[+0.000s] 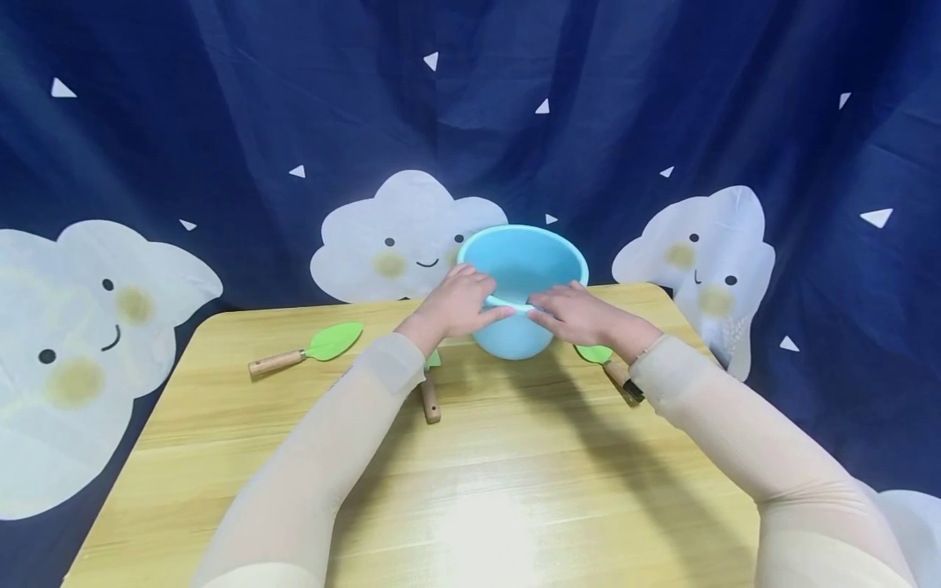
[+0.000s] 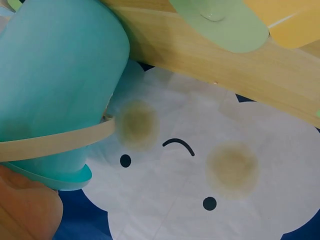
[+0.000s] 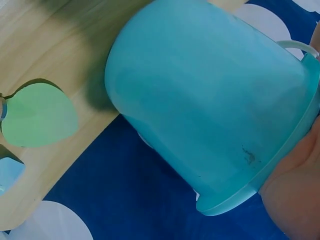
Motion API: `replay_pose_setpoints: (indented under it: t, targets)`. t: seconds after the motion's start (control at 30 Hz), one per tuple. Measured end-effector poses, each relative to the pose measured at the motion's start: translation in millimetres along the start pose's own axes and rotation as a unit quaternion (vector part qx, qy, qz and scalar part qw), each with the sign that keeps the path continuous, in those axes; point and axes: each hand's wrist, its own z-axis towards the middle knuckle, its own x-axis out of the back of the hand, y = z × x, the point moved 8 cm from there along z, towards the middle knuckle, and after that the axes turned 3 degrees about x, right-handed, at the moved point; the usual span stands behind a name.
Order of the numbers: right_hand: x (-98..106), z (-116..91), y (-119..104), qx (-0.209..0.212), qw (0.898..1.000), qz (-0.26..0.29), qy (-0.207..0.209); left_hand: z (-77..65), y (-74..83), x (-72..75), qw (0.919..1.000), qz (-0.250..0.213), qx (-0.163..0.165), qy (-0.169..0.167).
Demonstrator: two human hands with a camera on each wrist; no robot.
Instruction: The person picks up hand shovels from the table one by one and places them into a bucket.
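A light blue bucket (image 1: 515, 335) is near the far edge of the wooden table, its mouth facing up and toward me. My left hand (image 1: 459, 302) grips the near rim, with the thumb along the outside and the fingers over the edge. Just to its right, my right hand (image 1: 577, 314) holds the same rim in a like way. The left wrist view shows the bucket's side (image 2: 55, 75) and a beige handle band (image 2: 60, 141) across it. From the right wrist, the bucket wall (image 3: 210, 105) bears a small dark smudge.
On the table (image 1: 412, 506), a green leaf-shaped trowel (image 1: 334, 340) lies at left. A wooden-handled tool (image 1: 430, 400) is partly hidden by my left arm. Another green trowel (image 1: 620, 376) lies right, by my right wrist. Behind hangs a blue curtain (image 1: 470, 106) with clouds.
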Motion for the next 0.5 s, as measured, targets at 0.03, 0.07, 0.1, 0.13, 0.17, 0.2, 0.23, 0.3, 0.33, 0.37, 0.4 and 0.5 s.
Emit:
replay_pose_setpoints:
  t: [0.03, 0.07, 0.1, 0.13, 0.17, 0.2, 0.23, 0.3, 0.33, 0.37, 0.4, 0.5]
  targets:
    - [0.0, 0.0, -0.3, 0.0, 1.0, 0.001, 0.0, -0.3, 0.0, 0.1, 1.0, 0.001, -0.001, 0.001]
    - [0.0, 0.2, -0.4, -0.001, 1.0, 0.001, 0.001, -0.7, 0.2, 0.2, 1.0, 0.002, -0.002, 0.002]
    - [0.1, 0.1, -1.0, -0.001, 1.0, 0.002, 0.003, -1.1, 0.3, 0.5, 1.0, 0.003, -0.002, 0.002]
    - [0.2, 0.0, -1.6, 0.001, 1.0, 0.001, 0.003, -1.6, 0.5, 0.7, 1.0, 0.005, -0.003, 0.003]
    - [0.3, -0.3, -2.2, 0.001, 1.0, 0.001, 0.005, -2.0, 0.5, 0.9, 1.0, 0.006, -0.004, 0.003]
    - [0.4, -0.6, -2.7, 0.002, 1.0, 0.0, 0.005, -2.3, 0.7, 1.0, 1.0, 0.006, -0.004, 0.003]
    - [0.4, -0.9, -3.4, 0.003, 1.0, 0.0, 0.006, -2.8, 1.0, 1.3, 1.0, 0.007, -0.005, 0.004]
    - [0.2, -1.9, -4.7, 0.003, 1.0, 0.0, 0.006, -3.4, 1.3, 1.4, 0.9999, 0.007, -0.005, 0.005]
    - [0.1, -2.5, -5.4, 0.003, 1.0, 0.0, 0.006, -3.7, 1.3, 1.2, 0.9999, 0.008, -0.006, 0.005]
    - [-0.1, -2.8, -6.0, 0.002, 1.0, 0.0, 0.006, -4.1, 1.2, 1.0, 0.9999, 0.009, -0.006, 0.005]
    - [-0.3, -3.1, -6.8, 0.001, 1.0, 0.001, 0.006, -4.6, 1.2, 0.7, 0.9999, 0.01, -0.006, 0.005]
    - [-1.9, -3.6, -8.1, 0.002, 1.0, 0.0, 0.006, -6.6, 1.1, 0.3, 0.9999, 0.013, -0.006, 0.004]
